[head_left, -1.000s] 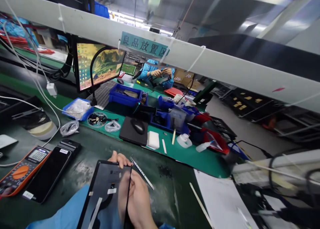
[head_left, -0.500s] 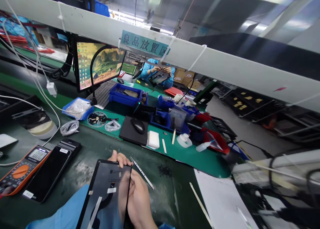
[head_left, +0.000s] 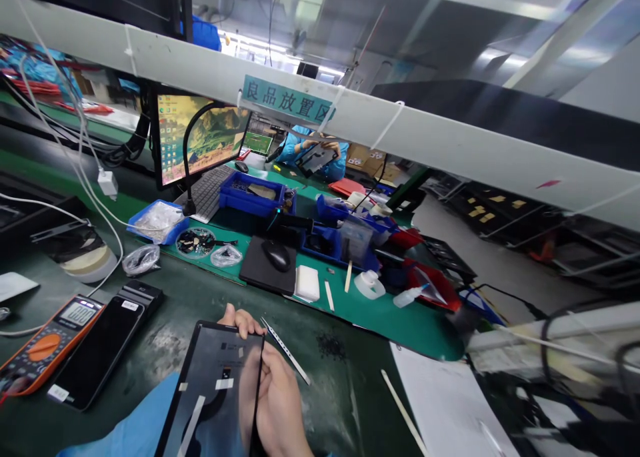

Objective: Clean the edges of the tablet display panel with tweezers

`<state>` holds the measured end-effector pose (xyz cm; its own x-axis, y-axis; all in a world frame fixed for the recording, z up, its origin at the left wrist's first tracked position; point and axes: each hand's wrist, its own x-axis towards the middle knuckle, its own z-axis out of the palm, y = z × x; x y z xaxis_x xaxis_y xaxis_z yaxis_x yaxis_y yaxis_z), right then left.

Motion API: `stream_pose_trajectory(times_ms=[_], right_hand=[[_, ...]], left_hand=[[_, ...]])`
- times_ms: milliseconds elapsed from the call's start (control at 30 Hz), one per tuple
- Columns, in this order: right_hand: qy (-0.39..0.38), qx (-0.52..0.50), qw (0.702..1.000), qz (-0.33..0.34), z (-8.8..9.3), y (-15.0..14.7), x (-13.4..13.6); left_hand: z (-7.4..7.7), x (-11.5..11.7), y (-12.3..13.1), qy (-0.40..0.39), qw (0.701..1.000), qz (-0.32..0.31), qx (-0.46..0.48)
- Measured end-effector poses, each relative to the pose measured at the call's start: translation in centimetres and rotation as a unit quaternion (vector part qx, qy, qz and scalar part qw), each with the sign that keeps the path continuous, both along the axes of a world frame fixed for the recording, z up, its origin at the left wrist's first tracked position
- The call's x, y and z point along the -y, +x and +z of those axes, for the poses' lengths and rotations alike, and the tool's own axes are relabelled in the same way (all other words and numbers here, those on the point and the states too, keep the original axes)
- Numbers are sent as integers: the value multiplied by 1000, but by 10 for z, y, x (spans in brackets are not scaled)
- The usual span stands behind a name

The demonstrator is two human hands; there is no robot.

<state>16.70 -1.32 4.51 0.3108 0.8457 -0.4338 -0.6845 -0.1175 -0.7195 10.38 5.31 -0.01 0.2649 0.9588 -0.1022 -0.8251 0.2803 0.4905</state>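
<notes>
A dark, glossy tablet screen panel is tilted up toward me at the bottom centre, with pale strips and small stickers on its face. My left hand is closed around its top edge, its palm hidden behind the panel. Along the right edge, my right hand grips the panel with the thumb near the top corner. Tweezers lie on the dark mat just right of my hands. To the left rest a black device with a screen and an orange multimeter.
Across the bench stand a monitor, a keyboard, blue bins, a mouse and a white pad. White paper and a thin stick lie right. A shelf beam crosses above; a co-worker sits beyond.
The view has shifted slightly, so the bench appears a little lower. Both hands keep their hold on the screen panel, which has hardly moved.
</notes>
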Motion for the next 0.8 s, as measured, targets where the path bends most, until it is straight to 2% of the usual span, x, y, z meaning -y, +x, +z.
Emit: stream_pose_trajectory(times_ms=[167,300,367,467,533,633,800], right_hand=[[3,2,1000,-1,3,-1,-2],[-4,-3,1000,-9,1,-2,-4],[-3,2,1000,-14,-3,-1,-4],[-1,8,1000,-19,-8,0,-3],[-2,11,1000,-21,-9,1,-2],[1,23,1000,-8,-5,1,-1],[10,48,999,6,1,-1,-1]], left_hand=[[1,0,2,-3,1000,-11,-2],[7,1,5,-31,999,28,11],[11,0,5,-28,999,20,10],[19,0,4,-37,999,-12,-4],[27,4,5,-67,998,3,-1],[40,11,9,-102,993,59,14],[48,13,8,-95,995,41,12]])
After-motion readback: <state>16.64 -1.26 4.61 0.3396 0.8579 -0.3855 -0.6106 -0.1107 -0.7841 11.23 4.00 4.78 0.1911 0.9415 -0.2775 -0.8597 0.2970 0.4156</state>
